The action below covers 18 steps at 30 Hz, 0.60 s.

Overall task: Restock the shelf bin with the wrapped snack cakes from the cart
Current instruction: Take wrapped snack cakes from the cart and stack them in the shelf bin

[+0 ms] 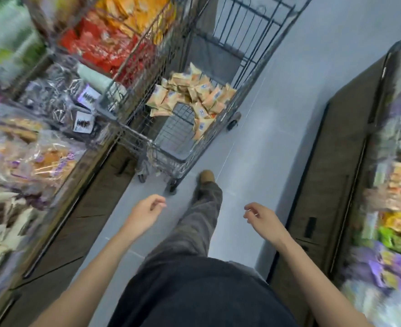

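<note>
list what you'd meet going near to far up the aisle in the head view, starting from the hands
left hand and right hand, both empty → shoe stepping forward → near end of the wire cart → snack cakes heaped in the cart's far half → cart's tall back frame

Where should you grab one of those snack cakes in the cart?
Probably from above: the wire cart is open on top. Pinch a crimped end of a packet on top of the snack cakes pile; those flat ends stick out. Both hands are empty.
</note>
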{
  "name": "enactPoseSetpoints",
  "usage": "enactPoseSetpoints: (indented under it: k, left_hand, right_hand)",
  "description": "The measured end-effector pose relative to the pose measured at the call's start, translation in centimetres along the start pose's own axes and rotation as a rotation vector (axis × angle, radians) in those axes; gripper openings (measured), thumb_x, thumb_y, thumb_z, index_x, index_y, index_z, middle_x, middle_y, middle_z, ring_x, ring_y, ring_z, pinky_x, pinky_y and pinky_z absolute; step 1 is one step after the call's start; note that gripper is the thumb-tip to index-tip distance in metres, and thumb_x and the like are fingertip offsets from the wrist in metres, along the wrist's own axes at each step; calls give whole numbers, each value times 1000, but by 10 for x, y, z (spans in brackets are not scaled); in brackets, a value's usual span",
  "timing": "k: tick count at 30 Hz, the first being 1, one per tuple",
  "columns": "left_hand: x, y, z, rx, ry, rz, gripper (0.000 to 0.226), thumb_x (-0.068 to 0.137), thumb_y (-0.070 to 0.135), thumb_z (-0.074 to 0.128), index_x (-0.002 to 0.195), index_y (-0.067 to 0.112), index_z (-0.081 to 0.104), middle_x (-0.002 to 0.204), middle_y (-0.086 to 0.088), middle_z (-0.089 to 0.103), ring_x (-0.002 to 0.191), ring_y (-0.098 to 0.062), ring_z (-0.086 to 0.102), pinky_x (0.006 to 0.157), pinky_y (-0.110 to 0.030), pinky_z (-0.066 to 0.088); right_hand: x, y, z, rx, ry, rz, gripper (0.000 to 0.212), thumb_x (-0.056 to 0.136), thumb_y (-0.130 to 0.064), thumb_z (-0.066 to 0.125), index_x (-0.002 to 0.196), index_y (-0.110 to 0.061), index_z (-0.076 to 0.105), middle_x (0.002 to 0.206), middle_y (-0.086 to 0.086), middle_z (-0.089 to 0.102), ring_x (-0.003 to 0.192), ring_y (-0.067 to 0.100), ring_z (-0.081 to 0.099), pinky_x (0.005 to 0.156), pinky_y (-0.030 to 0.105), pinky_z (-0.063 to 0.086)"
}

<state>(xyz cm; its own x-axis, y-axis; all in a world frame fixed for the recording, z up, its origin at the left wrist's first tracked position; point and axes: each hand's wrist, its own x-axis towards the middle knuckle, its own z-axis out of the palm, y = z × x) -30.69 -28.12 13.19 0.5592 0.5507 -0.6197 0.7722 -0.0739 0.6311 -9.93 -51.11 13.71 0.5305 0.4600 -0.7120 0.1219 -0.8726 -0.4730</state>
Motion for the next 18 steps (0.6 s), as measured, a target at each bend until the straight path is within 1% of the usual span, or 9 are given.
enactPoseSetpoints:
  k: [2, 3, 4, 6, 9, 10, 12, 15, 18]
  left_hand:
    - [26, 10, -5, -21, 60, -14, 16, 96, 10, 49, 107, 7, 60, 105, -9, 66, 101, -25, 61, 90, -36, 46]
    - [39, 19, -8, -53, 103, -4, 15, 96, 9, 48, 103, 10, 61, 101, -6, 68, 97, -23, 63, 86, -33, 49]
    - [52, 31, -10, -83, 157, 17, 16, 96, 8, 47, 100, 14, 61, 95, -1, 69, 91, -17, 65, 78, -25, 50]
    - [80, 66, -15, -121, 281, 66, 21, 96, 9, 46, 92, 24, 59, 87, 11, 67, 80, 3, 63, 64, -8, 43]
    - [126, 123, -26, -224, 348, 114, 28, 96, 10, 46, 86, 35, 55, 86, 17, 63, 78, 10, 60, 61, -4, 42]
    - [146, 141, -31, -229, 316, 131, 27, 96, 11, 47, 88, 35, 54, 88, 19, 62, 79, 11, 59, 63, -4, 42]
    - [189, 173, -41, -144, 155, 149, 17, 95, 16, 48, 97, 32, 56, 94, 21, 59, 84, 10, 55, 64, -6, 39]
    - [249, 200, -51, 51, -132, 132, 19, 97, 22, 47, 112, 19, 57, 105, 10, 57, 93, -5, 53, 74, -14, 40]
    - [294, 203, -56, 125, -223, 30, 24, 97, 21, 45, 115, 10, 57, 112, 2, 57, 102, -15, 54, 82, -25, 41]
  right_hand:
    - [30, -14, -22, 38, 17, -22, 22, 95, -18, 41, 109, -24, 57, 100, -2, 65, 88, 13, 62, 69, 16, 44]
    - [45, -23, -34, 57, 24, -27, 20, 95, -18, 42, 106, -26, 57, 98, -3, 66, 87, 10, 63, 66, 11, 42]
    - [59, -33, -47, 72, 26, -32, 20, 95, -17, 43, 105, -27, 57, 97, -4, 66, 86, 8, 63, 63, 9, 41]
    - [85, -59, -76, 82, 11, -46, 20, 95, -15, 43, 101, -27, 57, 94, -4, 67, 84, 5, 63, 61, 8, 42]
    - [121, -106, -114, 47, -9, -89, 21, 94, -12, 43, 100, -26, 57, 91, -3, 68, 82, 9, 64, 62, 9, 42]
    - [134, -122, -126, 37, -5, -113, 21, 94, -11, 43, 100, -25, 58, 90, -3, 68, 81, 9, 64, 64, 9, 43]
    - [161, -156, -150, 41, 10, -162, 22, 93, -10, 44, 101, -22, 60, 89, -3, 68, 79, 7, 64, 66, 11, 44]
    - [196, -205, -178, 31, 30, -244, 23, 94, -9, 42, 99, -22, 60, 88, -5, 67, 79, 8, 64, 68, 15, 46]
    - [230, -241, -195, -9, 4, -321, 22, 93, -9, 42, 95, -22, 60, 85, -5, 68, 77, 13, 63, 67, 19, 47]
